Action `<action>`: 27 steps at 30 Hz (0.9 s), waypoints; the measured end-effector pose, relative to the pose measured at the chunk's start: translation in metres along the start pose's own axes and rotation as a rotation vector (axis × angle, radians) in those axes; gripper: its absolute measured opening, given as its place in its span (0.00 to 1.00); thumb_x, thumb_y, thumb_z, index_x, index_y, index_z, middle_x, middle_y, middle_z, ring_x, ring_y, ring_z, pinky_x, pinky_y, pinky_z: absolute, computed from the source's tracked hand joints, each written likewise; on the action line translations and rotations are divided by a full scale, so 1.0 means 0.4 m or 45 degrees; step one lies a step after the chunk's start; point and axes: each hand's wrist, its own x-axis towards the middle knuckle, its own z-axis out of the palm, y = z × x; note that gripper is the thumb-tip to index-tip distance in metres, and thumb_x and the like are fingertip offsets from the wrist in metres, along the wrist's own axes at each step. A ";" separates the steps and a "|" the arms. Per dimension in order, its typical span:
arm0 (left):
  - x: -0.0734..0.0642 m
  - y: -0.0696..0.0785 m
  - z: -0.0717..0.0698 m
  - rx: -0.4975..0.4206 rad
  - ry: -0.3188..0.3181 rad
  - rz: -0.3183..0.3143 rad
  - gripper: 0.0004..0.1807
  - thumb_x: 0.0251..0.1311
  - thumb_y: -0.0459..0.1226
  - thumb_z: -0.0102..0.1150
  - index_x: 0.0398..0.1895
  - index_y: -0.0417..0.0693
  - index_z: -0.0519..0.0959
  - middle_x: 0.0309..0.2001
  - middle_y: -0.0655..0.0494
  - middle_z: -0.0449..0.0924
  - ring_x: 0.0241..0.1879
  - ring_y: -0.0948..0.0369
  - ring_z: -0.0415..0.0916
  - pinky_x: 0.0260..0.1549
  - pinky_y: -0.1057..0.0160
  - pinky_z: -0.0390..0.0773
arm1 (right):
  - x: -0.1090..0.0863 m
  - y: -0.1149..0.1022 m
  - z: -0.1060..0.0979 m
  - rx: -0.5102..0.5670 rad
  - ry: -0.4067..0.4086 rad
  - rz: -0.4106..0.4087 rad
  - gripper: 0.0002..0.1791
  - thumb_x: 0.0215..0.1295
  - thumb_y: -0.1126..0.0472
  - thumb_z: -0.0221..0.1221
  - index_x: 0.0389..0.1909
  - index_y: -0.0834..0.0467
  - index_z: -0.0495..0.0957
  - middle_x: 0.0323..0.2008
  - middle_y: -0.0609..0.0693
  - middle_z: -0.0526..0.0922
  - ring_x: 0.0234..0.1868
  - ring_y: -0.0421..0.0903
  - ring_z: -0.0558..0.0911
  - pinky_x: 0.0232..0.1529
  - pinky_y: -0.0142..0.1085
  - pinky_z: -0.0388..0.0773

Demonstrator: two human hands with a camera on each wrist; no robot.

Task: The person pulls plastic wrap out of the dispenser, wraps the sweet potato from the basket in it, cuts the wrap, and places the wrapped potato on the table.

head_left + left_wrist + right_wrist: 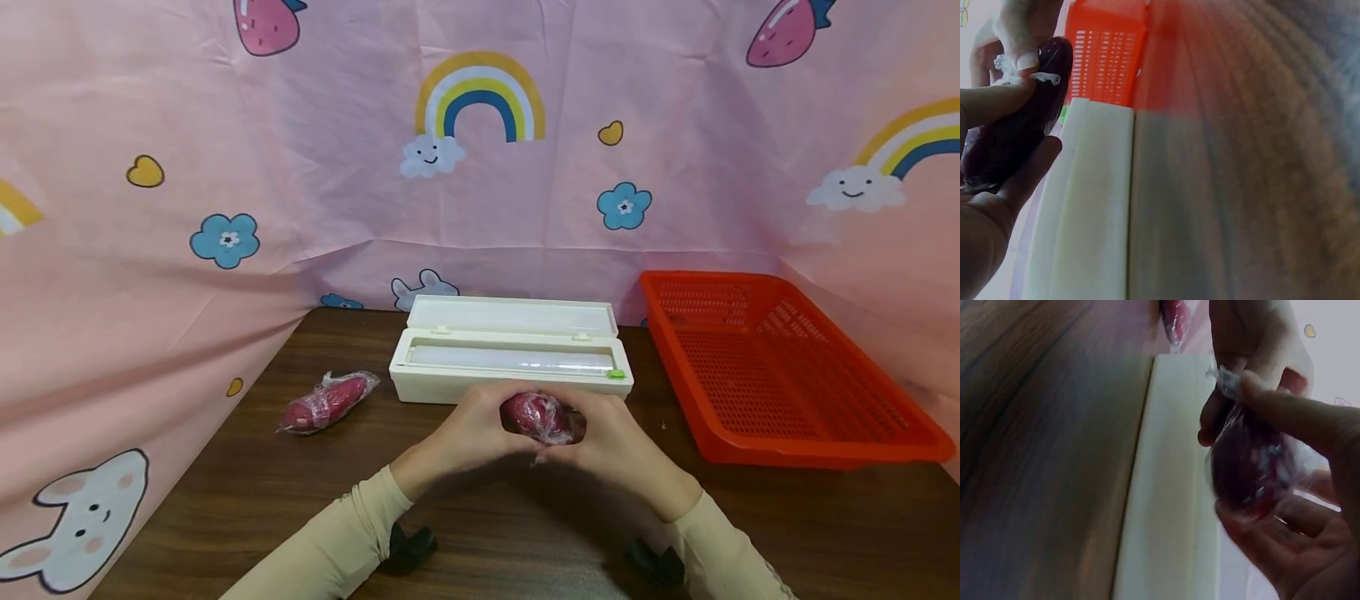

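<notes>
Both hands hold a red-purple sweet potato [542, 417] wrapped in cling film, just in front of the white dispenser box. My left hand [474, 427] curls round one side of it and my right hand [613, 437] round the other. In the left wrist view, fingertips press on bunched film [1046, 77] over the dark sweet potato [1007, 140]. A twisted tuft of film [1227, 382] sticks out between the fingers in the right wrist view, above the rounded end of the sweet potato [1250, 465].
A second film-wrapped sweet potato [327, 403] lies on the dark wooden table [247, 508] at the left. The cling film dispenser [427, 385] stands lid up, with a roll and a green slider [616, 374]. An orange-red basket [787, 450] sits at the right, before a pink patterned cloth [337, 167].
</notes>
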 end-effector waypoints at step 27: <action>-0.020 -0.010 0.018 0.725 -0.288 0.459 0.22 0.67 0.41 0.65 0.62 0.43 0.81 0.62 0.48 0.82 0.63 0.57 0.79 0.61 0.60 0.78 | -0.016 0.078 0.074 0.052 -0.242 0.185 0.41 0.42 0.63 0.76 0.62 0.62 0.72 0.45 0.50 0.91 0.48 0.39 0.85 0.49 0.36 0.80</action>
